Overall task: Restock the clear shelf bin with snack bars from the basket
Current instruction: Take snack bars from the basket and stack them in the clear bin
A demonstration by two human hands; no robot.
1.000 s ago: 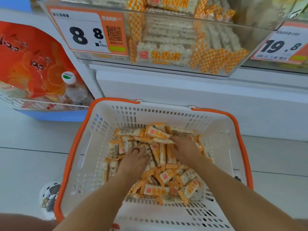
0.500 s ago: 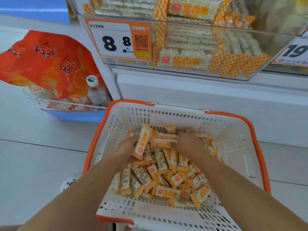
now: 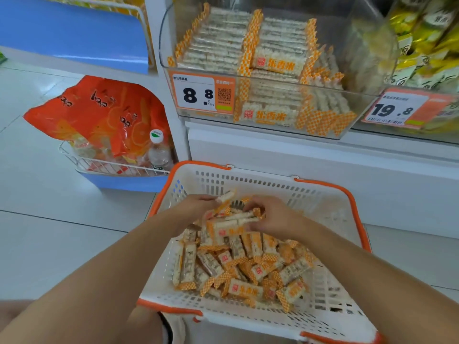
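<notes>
Both hands are curled around snack bars above the basket [image 3: 330,194]: one bar [image 3: 224,198] is pinched by the left hand [image 3: 196,207], its long axis toward 2 o'clock; a level bundle [image 3: 231,223] is gripped by the right hand [image 3: 275,217]. At 12 o'clock sits the clear shelf bin [image 3: 360,58].

Bright, even light; soft blur, bowed edges.

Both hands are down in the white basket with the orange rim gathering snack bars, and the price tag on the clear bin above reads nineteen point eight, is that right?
Not quite. In the head view the price tag on the clear bin holding those snack bars reads 8.8; the 19.8 tag is on the neighbouring bin. The left hand and right hand are indeed gathering bars in the basket.
</notes>
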